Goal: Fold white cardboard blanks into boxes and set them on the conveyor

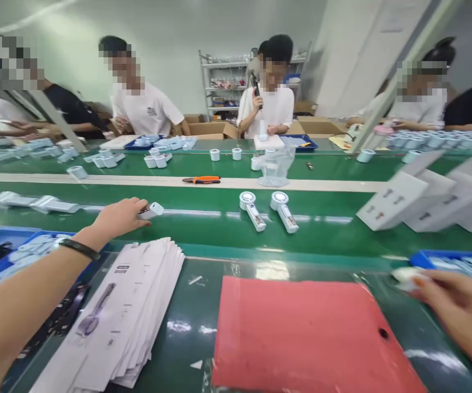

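Note:
My left hand (117,218) is shut on a white handle piece of a small handheld fan (151,210), which rests on the green conveyor belt (326,240). My right hand (460,311) grips a small, blurred white rounded part (405,278) at the right edge, above a blue tray (452,262). Two assembled white handheld fans (252,210) (285,212) lie on the belt to the right of my left hand. Below them lies a red mat (309,338). A stack of printed white cardboard sheets (117,311) lies beneath my left forearm.
Another blue tray (6,256) of pale parts sits at the left. White boxes (399,196) stand at the right. Across the belts are orange-handled pliers (201,179), a clear plastic bag (276,166), white fan parts, and several co-workers handling items.

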Available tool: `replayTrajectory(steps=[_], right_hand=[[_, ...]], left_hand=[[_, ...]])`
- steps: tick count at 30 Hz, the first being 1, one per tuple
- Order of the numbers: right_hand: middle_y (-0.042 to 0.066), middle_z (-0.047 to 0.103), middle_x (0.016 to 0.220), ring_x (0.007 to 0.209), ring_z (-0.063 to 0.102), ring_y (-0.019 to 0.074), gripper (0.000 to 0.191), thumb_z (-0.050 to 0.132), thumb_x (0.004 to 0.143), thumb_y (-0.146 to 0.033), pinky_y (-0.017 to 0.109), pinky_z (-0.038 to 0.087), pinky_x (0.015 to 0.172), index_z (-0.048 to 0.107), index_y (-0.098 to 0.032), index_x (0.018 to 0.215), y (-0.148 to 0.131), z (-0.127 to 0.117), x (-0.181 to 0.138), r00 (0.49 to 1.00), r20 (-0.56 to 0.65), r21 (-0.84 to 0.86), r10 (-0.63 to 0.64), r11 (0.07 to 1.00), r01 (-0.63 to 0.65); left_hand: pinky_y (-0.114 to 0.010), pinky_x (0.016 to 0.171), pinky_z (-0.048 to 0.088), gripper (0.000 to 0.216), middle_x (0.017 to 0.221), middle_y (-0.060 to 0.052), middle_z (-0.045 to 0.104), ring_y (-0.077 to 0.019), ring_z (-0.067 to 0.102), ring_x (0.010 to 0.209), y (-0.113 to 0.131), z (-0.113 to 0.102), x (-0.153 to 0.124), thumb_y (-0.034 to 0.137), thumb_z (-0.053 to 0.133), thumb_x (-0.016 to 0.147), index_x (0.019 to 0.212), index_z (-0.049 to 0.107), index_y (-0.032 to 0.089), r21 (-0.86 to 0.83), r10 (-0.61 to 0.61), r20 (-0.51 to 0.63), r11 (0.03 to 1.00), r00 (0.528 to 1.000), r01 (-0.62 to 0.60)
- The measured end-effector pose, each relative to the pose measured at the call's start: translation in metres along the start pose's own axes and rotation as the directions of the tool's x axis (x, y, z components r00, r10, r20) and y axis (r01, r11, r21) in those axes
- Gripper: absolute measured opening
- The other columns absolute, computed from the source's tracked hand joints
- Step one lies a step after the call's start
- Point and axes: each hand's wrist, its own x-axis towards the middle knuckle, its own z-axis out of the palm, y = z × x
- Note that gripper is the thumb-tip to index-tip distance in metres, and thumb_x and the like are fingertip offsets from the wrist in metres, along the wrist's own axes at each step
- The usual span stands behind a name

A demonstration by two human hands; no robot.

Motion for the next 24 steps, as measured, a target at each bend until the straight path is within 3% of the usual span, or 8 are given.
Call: replayTrajectory(steps=[2,5,8,10,11,14,18,24], right_hand=[[0.011,0.077,0.087,0.079,0.074,0.0287,0.037,0.06,0.082,-0.055,0.045,0.057,0.076,0.071,-0.025,0.101,-0.014,0.013,-0.042,0.986,0.165,0.133,0.03,0.99,-0.053],[0.01,0.078,0.094,0.085,0.075,0.0269,0.038,0.053,0.086,-0.053,0.042,0.058,0.083,0.071,-0.023,0.101,-0.037,0.044,-0.09,0.924,0.364,0.305,-0.118,0.952,0.002],[0.007,0.077,0.09,0.08,0.073,0.0241,0.03,0.05,0.095,-0.044,0.037,0.056,0.074,0.072,-0.023,0.099,-0.038,0.054,-0.113,0.891,0.391,0.197,-0.233,0.966,0.166],[0.008,0.076,0.093,0.083,0.072,0.0248,0.024,0.053,0.096,-0.037,0.035,0.052,0.07,0.072,-0.023,0.096,-0.029,0.046,-0.118,0.873,0.371,0.041,-0.317,0.945,0.325],[0.008,0.075,0.094,0.084,0.071,0.025,0.021,0.055,0.096,-0.034,0.034,0.051,0.069,0.072,-0.023,0.096,-0.025,0.04,-0.119,0.862,0.364,-0.017,-0.352,0.923,0.384],[0.005,0.072,0.088,0.075,0.068,0.0213,0.016,0.057,0.097,-0.029,0.031,0.047,0.064,0.072,-0.022,0.099,-0.026,0.025,-0.12,0.858,0.318,-0.048,-0.404,0.897,0.44],[0.001,0.066,0.082,0.066,0.062,0.0155,0.015,0.057,0.098,-0.023,0.028,0.044,0.06,0.071,-0.021,0.101,-0.061,0.031,-0.124,0.851,0.265,0.136,-0.453,0.892,0.432],[0.005,0.064,0.082,0.073,0.062,0.0201,0.013,0.058,0.096,-0.02,0.031,0.04,0.06,0.068,-0.017,0.089,-0.103,0.066,-0.133,0.754,0.303,0.064,-0.583,0.802,0.594]], left_hand=[[-0.032,0.069,0.043,0.013,0.098,-0.01,0.068,-0.0258,0.065,0.094,0.044,-0.014,0.005,0.025,0.059,0.101,0.102,0.064,0.013,0.007,0.145,-0.043,0.989,0.988,-0.145],[-0.036,0.075,0.04,0.012,0.099,-0.009,0.069,-0.029,0.062,0.1,0.128,-0.036,-0.003,0.028,0.069,0.096,0.102,0.065,0.018,0.012,0.365,-0.108,0.931,0.925,-0.366],[-0.038,0.071,0.037,0.023,0.096,-0.007,0.07,-0.0263,0.062,0.093,0.211,-0.05,-0.029,0.021,0.068,0.095,0.119,0.065,0.021,0.015,0.574,-0.265,0.806,0.775,-0.592],[-0.039,0.069,0.036,0.034,0.095,-0.006,0.07,-0.0245,0.062,0.089,0.25,-0.05,-0.046,0.02,0.066,0.097,0.13,0.06,0.018,-0.002,0.651,-0.349,0.719,0.674,-0.695],[-0.039,0.07,0.037,0.036,0.094,-0.006,0.07,-0.0244,0.062,0.088,0.263,-0.047,-0.053,0.022,0.068,0.096,0.131,0.06,0.018,-0.034,0.666,-0.362,0.69,0.653,-0.723],[-0.039,0.078,0.044,0.033,0.098,-0.006,0.069,-0.0263,0.062,0.094,0.275,-0.036,-0.062,0.03,0.079,0.088,0.116,0.065,0.019,-0.23,0.632,-0.332,0.665,0.7,-0.71],[-0.04,0.086,0.051,0.026,0.113,-0.008,0.067,-0.0265,0.062,0.103,0.261,-0.02,-0.061,0.029,0.075,0.089,0.112,0.065,0.021,-0.476,0.547,-0.318,0.614,0.774,-0.629],[-0.042,0.091,0.051,0.021,0.113,-0.008,0.067,-0.0259,0.061,0.105,0.256,-0.014,-0.06,0.028,0.064,0.095,0.115,0.065,0.022,-0.689,0.474,-0.415,0.394,0.777,-0.608]])
